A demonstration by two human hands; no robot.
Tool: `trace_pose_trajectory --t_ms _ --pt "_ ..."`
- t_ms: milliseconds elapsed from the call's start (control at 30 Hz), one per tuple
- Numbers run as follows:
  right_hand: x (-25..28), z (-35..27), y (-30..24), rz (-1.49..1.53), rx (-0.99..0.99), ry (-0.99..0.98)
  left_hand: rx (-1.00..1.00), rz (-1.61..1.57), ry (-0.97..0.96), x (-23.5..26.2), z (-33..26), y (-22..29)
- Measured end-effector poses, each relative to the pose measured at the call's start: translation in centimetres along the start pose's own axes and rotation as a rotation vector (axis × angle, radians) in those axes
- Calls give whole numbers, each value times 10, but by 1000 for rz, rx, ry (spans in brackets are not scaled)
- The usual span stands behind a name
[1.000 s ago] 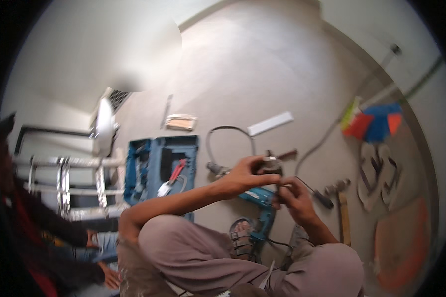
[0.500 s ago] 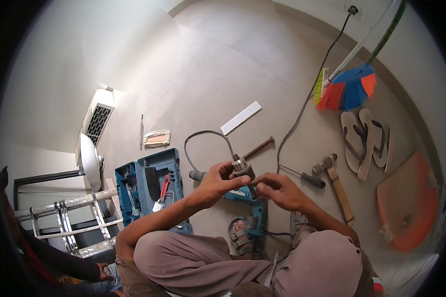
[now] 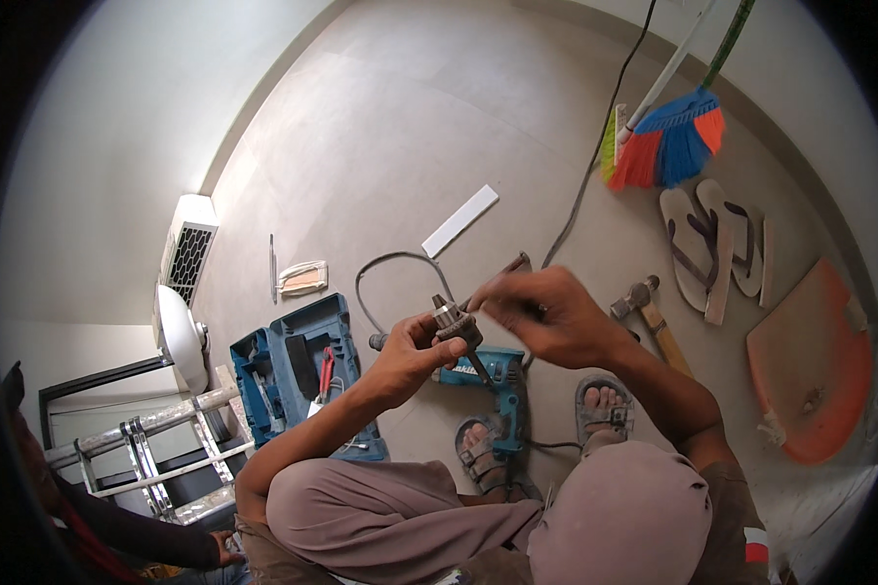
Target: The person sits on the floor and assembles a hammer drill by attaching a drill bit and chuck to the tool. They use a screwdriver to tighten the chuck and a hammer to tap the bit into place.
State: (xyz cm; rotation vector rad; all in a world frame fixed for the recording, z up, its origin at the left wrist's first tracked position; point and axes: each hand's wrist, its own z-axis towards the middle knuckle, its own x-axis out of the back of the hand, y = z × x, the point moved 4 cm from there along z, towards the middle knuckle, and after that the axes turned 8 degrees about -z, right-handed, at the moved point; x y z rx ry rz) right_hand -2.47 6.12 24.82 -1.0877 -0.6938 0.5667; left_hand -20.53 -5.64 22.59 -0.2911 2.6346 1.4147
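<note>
My left hand [image 3: 408,359] is closed around a metal drill chuck [image 3: 456,324], tilted, with a dark shank pointing down to the right. Close to the chuck's upper end is my right hand [image 3: 556,317], its fingers curled and slightly smeared; what they pinch, if anything, is hidden. Under both hands a teal power drill [image 3: 505,380] rests on the floor between my sandalled feet, its side handle [image 3: 378,341] sticking out to the left. Just past the chuck lies a rusty metal rod [image 3: 510,268], partly covered by my right hand.
An open blue tool case [image 3: 343,322] holds red-handled pliers [image 3: 326,369]. A hammer [image 3: 665,336], flip-flops [image 3: 688,239], a broom [image 3: 675,141] and an orange-edged board [image 3: 812,375] lie right. A white strip [image 3: 460,220] is ahead. A ladder [image 3: 156,458] and another person's arm [image 3: 132,531] are left.
My right hand has moved up from the shank's lower end to beside the chuck's upper end. My left hand still holds the chuck, now a little further left. The view has shifted slightly.
</note>
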Motion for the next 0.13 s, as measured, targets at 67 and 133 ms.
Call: trace_pose_trajectory --t_ms 67,133 --pt "-7 -2 7 -95 -7 -176 39 22 -34 4 2 -3" --pt "1 -4 10 10 -101 -14 18 8 38 -3 -2 3"
